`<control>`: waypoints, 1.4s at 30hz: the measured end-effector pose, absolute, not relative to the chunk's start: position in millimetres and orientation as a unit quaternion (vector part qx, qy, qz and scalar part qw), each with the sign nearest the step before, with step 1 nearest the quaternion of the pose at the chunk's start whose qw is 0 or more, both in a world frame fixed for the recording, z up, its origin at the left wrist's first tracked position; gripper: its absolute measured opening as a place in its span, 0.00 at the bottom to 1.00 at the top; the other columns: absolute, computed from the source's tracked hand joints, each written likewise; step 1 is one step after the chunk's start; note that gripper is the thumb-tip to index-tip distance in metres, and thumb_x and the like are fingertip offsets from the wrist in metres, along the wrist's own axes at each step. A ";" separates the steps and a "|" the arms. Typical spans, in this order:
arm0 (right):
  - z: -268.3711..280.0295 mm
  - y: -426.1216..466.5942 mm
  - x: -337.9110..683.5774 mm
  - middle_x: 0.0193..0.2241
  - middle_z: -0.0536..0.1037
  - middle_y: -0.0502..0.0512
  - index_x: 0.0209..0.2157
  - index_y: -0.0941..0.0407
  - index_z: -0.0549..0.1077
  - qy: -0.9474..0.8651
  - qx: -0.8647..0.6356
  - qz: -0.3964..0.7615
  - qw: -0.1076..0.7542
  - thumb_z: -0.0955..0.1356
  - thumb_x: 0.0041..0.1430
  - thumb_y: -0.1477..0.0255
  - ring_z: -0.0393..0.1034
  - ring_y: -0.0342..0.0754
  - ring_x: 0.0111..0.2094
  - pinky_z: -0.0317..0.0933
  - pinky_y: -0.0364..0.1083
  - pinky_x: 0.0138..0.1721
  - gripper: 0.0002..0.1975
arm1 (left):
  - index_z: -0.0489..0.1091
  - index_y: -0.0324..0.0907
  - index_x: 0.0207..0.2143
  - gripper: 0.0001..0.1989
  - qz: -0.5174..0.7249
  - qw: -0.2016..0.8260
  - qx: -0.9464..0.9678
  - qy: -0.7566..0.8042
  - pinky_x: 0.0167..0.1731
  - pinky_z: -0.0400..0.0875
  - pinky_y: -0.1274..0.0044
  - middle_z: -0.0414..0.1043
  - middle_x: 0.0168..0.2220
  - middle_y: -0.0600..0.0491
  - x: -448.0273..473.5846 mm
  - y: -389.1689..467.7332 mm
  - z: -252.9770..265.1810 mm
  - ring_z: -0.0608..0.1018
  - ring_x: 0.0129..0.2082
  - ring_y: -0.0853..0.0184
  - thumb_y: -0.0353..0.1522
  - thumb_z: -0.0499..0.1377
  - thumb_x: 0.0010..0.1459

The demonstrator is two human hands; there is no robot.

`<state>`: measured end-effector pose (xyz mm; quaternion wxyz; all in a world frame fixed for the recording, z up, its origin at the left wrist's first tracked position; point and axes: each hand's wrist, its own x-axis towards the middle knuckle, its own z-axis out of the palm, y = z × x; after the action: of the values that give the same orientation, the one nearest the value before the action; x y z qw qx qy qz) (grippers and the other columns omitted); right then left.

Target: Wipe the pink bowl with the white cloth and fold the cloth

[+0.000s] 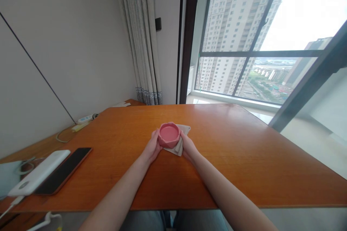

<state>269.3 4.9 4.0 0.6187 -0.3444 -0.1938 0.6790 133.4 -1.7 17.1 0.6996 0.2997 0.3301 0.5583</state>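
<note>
A pink faceted bowl (169, 132), round inside and hollow, is held between both hands above the middle of the table. My left hand (153, 147) grips its left side, the thumb near the rim. On the opposite side, my right hand (188, 145) holds the bowl's right side, with a pale folded cloth (178, 149) lying close under its fingers. The cloth shows below and behind the bowl; whether the right hand also grips it I cannot tell. Most fingertips are hidden behind the bowl and cloth.
A brown wooden table (238, 158) spreads around the hands. On its left lie a black phone (65, 170) and a white power bank (42, 173) with a cable. A power strip (86, 118) sits by the wall. Beyond are a grey curtain (141, 36) and a window.
</note>
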 end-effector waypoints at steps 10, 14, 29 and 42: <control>9.5 6.4 271.9 0.36 0.80 0.59 0.36 0.60 0.75 -0.148 -0.342 0.701 0.608 0.63 0.59 0.69 0.75 0.49 0.39 0.69 0.45 0.41 0.12 | 0.63 0.45 0.52 0.22 0.563 0.702 0.307 0.309 0.46 0.71 0.69 0.68 0.52 0.47 137.3 -6.7 20.0 0.72 0.49 0.62 0.36 0.60 0.54; 7.0 5.3 266.3 0.35 0.80 0.58 0.37 0.60 0.75 -0.157 -0.338 0.705 0.603 0.65 0.57 0.70 0.74 0.48 0.39 0.68 0.44 0.41 0.10 | 0.54 0.54 0.58 0.37 0.560 0.686 0.314 0.342 0.47 0.70 0.71 0.61 0.57 0.50 134.6 -8.2 18.9 0.70 0.52 0.63 0.31 0.65 0.48; 13.9 2.3 275.6 0.31 0.80 0.59 0.36 0.62 0.75 -0.160 -0.386 0.714 0.562 0.63 0.58 0.69 0.75 0.50 0.31 0.70 0.47 0.34 0.13 | 0.62 0.48 0.52 0.26 0.514 0.698 0.336 0.369 0.37 0.75 0.71 0.67 0.52 0.46 135.6 -7.9 17.7 0.75 0.43 0.61 0.43 0.61 0.51; 5.0 12.0 283.5 0.30 0.80 0.57 0.31 0.59 0.76 -0.160 -0.395 0.678 0.599 0.64 0.56 0.70 0.75 0.49 0.33 0.69 0.44 0.36 0.10 | 0.64 0.42 0.51 0.24 0.448 0.771 0.342 0.297 0.46 0.70 0.67 0.68 0.52 0.43 131.4 -8.0 17.4 0.74 0.47 0.59 0.41 0.59 0.54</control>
<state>283.5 12.0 5.0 0.5990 -0.3948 -0.1596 0.6781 131.4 -8.0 17.4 0.7709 0.3421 0.2969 0.4478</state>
